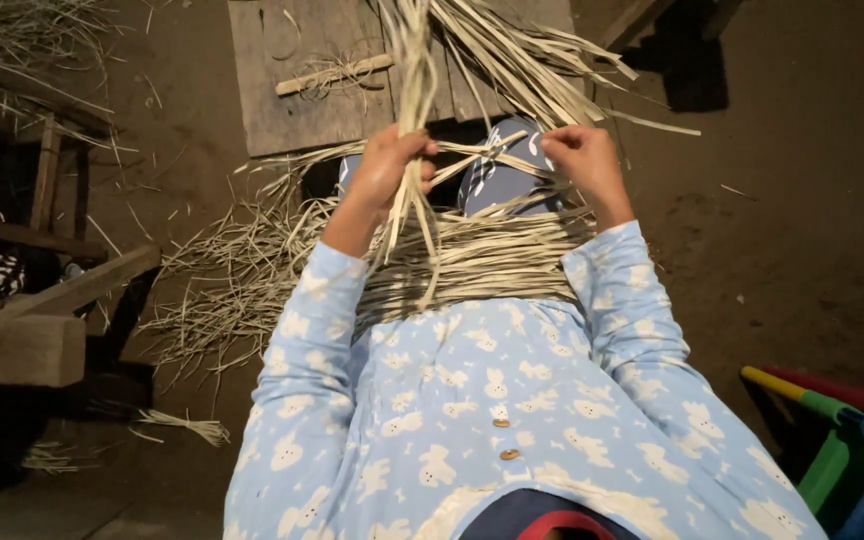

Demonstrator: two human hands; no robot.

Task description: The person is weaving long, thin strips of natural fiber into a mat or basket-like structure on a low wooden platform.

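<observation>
Head view shows my left hand [384, 170] clamped around a bundle of pale straw strips [414, 70] rising toward the top centre of the frame, while my right hand [582, 160] is closed, pinching a few strips right of centre. Below both hands, mid-frame, lies the woven straw band [482, 262] across my lap. If my left grip loosens, I judge the bundle could splay and the weave slacken; pulling unevenly might snap a dry strip.
</observation>
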